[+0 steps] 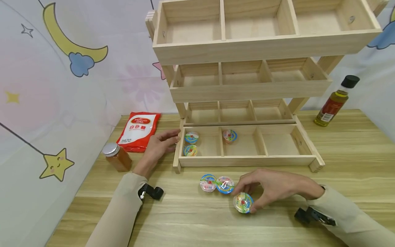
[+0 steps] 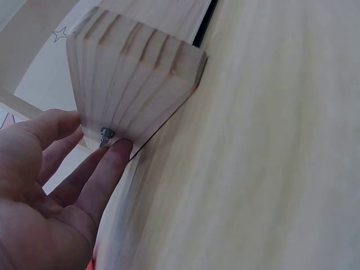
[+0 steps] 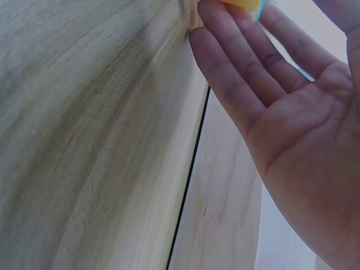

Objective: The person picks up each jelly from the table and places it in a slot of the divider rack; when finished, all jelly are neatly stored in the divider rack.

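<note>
Behind the wooden table (image 1: 172,219) hangs a pale cloth (image 1: 123,27) with printed drawings, and on the table stands a wooden shelf (image 1: 240,161) with several tiers. The right hand (image 1: 273,185) bends its thumb and fingers around a green-lidded cup (image 1: 243,202), so its grip is opened only as wide as this cup; whether the cup touches the table, I cannot tell. It is in front of the shelf, just beside a blue-rimmed cup (image 1: 225,185), next to which lies a pink-lidded cup (image 1: 208,183). The lowest tier has two cups (image 1: 192,137) in its left compartment and one small cup (image 1: 229,136) in the middle one. The left hand (image 1: 158,145), with fingers loosely extended, touches the shelf's left end and holds no cup. Near it are a red-and-white bag (image 1: 139,128) and a jar (image 1: 118,158); at the far right stands a bottle (image 1: 333,104).
</note>
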The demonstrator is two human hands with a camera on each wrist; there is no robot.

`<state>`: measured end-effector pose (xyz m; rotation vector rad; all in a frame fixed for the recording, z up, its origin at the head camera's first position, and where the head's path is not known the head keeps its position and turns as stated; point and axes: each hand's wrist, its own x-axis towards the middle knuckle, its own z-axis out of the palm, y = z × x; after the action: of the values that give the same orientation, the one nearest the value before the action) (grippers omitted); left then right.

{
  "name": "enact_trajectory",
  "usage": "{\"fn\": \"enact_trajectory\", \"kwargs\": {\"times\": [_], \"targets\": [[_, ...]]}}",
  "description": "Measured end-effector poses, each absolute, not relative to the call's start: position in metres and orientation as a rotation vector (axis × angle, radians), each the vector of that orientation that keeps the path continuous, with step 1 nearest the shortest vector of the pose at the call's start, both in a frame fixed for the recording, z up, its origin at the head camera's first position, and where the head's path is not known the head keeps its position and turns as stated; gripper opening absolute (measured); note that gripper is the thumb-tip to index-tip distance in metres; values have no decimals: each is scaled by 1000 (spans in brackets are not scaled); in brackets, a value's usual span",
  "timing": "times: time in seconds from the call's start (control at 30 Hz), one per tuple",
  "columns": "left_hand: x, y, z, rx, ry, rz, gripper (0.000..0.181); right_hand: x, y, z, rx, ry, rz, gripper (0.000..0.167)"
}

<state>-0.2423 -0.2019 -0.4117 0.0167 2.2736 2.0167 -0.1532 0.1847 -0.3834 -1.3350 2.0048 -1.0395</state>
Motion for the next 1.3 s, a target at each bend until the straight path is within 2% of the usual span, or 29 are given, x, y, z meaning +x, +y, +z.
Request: {"fn": "enact_trajectory", "kwargs": {"times": [0.6,1.3], "targets": [[-243,-202,-412,53,2283,2005,43,-157,189,-363,-1253,2048,-1194,43],[-243,-202,-410,39,2287,2012,43,-186,181,-328,-1244,2338,-1165,44]]}}
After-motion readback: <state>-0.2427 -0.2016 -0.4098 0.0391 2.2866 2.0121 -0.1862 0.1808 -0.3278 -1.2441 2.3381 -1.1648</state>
